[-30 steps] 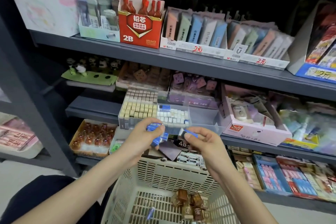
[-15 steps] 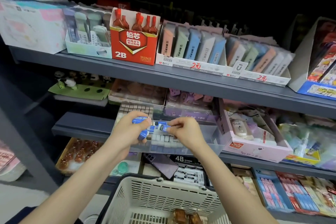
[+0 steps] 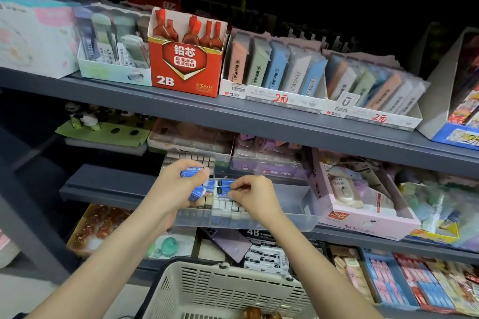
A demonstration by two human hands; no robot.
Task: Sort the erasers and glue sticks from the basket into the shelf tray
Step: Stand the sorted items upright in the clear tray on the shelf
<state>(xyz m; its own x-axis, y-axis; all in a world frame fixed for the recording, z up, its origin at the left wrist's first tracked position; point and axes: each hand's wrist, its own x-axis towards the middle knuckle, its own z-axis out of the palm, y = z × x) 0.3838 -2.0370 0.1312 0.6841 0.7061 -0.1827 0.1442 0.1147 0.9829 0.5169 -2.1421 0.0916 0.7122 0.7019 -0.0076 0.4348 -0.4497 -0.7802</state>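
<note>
The left hand at the centre of the frame grips several blue-sleeved erasers, fingers curled round them. Just to its right, the right hand pinches one blue-sleeved eraser by its end over the clear shelf tray. Both hands sit over the tray's left part, where rows of erasers already stand; the tray's right part is bare. The slotted cream basket lies at the bottom centre, below the hands.

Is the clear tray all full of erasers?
No. The clear tray holds erasers only on its left; its right part is bare.
</note>
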